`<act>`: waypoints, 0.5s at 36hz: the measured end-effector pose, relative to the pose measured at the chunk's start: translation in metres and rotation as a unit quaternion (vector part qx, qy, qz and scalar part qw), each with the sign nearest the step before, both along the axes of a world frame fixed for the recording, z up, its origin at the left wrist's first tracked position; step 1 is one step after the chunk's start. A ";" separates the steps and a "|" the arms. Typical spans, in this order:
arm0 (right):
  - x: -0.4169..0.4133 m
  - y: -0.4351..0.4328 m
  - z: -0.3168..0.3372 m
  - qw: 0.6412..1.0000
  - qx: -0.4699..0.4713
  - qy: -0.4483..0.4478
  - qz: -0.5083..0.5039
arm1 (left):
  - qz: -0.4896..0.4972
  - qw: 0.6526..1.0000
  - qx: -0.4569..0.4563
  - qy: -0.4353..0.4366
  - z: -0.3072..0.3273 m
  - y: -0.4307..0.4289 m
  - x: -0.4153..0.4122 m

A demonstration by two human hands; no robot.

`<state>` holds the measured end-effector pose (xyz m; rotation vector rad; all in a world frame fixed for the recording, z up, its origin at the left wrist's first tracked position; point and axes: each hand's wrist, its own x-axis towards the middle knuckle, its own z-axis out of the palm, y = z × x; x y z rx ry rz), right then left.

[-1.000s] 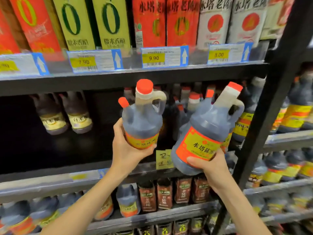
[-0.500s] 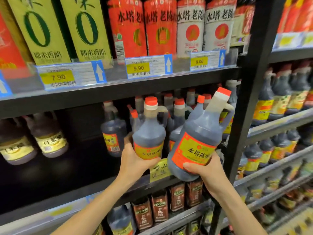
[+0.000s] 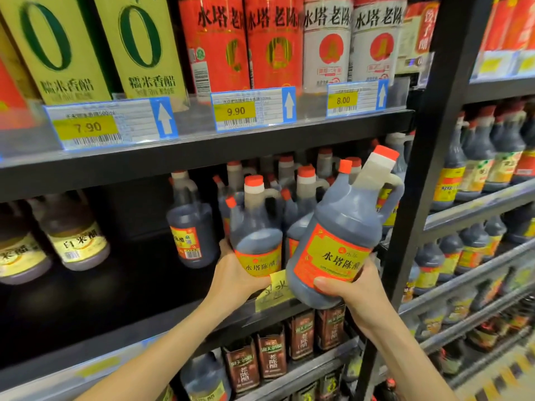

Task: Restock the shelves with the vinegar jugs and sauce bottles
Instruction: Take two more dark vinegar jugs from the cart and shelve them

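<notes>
While the right hand (image 3: 348, 295) is gripping a tilted dark plastic red-capped vinegar jug (image 3: 341, 235) before the black shelf (image 3: 130, 302), the left hand (image 3: 236, 274) is clasping a matching jug (image 3: 256, 235); this one is sitting lower now, nearly shelved.

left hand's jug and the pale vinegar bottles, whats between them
Head view: one dark jug beside the left hand's jug, then bare black shelf up to the pale bottles.

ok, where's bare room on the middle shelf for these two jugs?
Free: the bare shelf between the pale bottles and the lone jug. Crowded: from the upright jug in the left hand to the post, packed jugs behind; the tilted jug in the right hand hangs in front.
</notes>
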<state>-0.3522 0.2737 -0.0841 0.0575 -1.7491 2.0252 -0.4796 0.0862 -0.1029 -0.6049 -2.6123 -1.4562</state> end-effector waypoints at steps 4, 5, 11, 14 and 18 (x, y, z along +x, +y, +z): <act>0.001 0.001 -0.001 1.000 -0.002 0.002 0.003 | 0.033 0.998 0.035 0.031 0.002 0.009 0.000; 0.001 0.001 -0.001 1.000 -0.002 0.001 0.001 | 0.033 0.998 0.034 0.032 0.001 0.011 0.000; 0.001 0.001 -0.001 1.000 0.009 -0.015 0.001 | 0.000 0.998 0.065 0.005 -0.008 0.012 -0.002; 0.000 0.001 -0.002 1.000 0.008 -0.020 0.003 | -0.011 0.998 0.064 -0.012 -0.013 0.011 -0.007; 0.000 -0.002 -0.002 1.000 0.010 -0.025 0.006 | -0.025 0.999 0.028 -0.020 -0.013 0.008 -0.009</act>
